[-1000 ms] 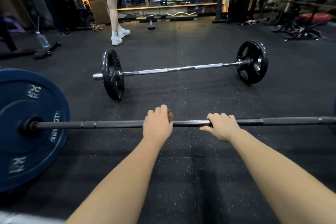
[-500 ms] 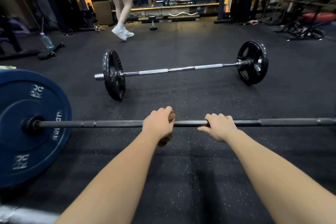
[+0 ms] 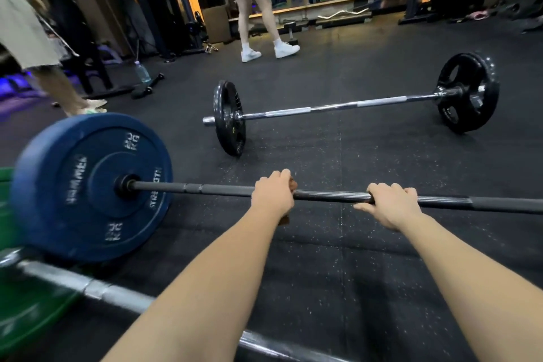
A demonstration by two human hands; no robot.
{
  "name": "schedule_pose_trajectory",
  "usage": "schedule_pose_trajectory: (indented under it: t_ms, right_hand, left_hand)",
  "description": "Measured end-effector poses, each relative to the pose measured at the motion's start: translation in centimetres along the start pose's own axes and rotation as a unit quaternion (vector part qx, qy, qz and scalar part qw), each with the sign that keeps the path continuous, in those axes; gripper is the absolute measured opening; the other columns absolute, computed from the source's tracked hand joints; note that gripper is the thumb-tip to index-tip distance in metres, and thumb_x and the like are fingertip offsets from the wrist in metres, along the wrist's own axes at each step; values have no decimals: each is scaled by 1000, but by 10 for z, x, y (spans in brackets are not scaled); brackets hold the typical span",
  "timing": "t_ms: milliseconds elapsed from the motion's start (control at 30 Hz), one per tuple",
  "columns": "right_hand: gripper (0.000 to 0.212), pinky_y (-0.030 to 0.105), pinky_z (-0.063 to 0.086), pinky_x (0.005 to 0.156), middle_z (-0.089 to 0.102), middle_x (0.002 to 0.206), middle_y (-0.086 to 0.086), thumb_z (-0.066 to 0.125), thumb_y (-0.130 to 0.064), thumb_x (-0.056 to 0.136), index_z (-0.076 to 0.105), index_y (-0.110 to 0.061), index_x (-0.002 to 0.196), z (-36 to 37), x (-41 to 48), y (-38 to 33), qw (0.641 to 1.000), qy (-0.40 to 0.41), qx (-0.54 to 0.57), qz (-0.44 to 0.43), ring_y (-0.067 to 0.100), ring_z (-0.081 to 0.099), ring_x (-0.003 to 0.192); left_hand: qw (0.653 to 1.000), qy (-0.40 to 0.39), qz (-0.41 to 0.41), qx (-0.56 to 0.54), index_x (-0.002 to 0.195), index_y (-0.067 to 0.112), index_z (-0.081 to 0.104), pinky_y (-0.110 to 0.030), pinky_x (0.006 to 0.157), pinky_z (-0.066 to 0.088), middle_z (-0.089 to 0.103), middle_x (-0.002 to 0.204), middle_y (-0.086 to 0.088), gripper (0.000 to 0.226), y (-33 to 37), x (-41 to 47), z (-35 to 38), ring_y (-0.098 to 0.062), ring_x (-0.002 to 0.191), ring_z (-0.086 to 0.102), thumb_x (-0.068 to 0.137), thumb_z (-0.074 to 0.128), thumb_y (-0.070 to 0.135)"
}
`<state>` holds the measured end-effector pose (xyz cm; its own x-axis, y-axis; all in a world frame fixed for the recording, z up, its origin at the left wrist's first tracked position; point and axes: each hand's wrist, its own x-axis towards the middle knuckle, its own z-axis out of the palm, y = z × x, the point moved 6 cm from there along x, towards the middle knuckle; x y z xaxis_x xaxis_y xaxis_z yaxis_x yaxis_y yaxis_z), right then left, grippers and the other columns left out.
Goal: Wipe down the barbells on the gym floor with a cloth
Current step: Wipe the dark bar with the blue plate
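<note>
Black rubber gym floor (image 3: 323,258); dark barbell (image 3: 332,195) runs left-right under both palms. Fingers of left hand (image 3: 273,197) curl over bar, pressing brown cloth (image 3: 292,185) onto it. Bare right hand (image 3: 390,204) grips bar alongside. Blue plate (image 3: 91,185) well left of left fingers; sideways slide likely next.

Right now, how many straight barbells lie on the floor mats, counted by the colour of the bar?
Dark: 1, the dark bar, held by the right hand and by the left hand with the cloth
Silver: 2, the far silver bar and the near silver bar
Total: 3
</note>
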<state>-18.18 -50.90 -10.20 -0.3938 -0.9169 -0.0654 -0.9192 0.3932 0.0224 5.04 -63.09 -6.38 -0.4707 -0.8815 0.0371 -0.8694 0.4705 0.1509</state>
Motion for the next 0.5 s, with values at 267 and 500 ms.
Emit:
schedule_pose_trajectory:
  t_ms: [267, 500]
  right_hand:
    - [49, 37, 30, 83, 60, 114, -8, 34, -77, 94, 43, -29, 99, 5, -10, 2, 1000, 4, -2, 5, 21, 53, 110]
    - [52, 39, 35, 88, 61, 115, -7, 36, -77, 94, 49, -28, 108, 7, -20, -1, 1000, 3, -2, 19, 22, 53, 111]
  left_hand:
    - [996, -21, 83, -8, 119, 22, 45, -43, 85, 46, 58, 123, -6, 22, 17, 1, 7, -37, 109, 57, 100, 54, 30]
    - [998, 1, 9, -64, 103, 28, 40, -42, 83, 50, 64, 109, -4, 18, -75, 12, -4, -33, 99, 60, 103, 48, 44]
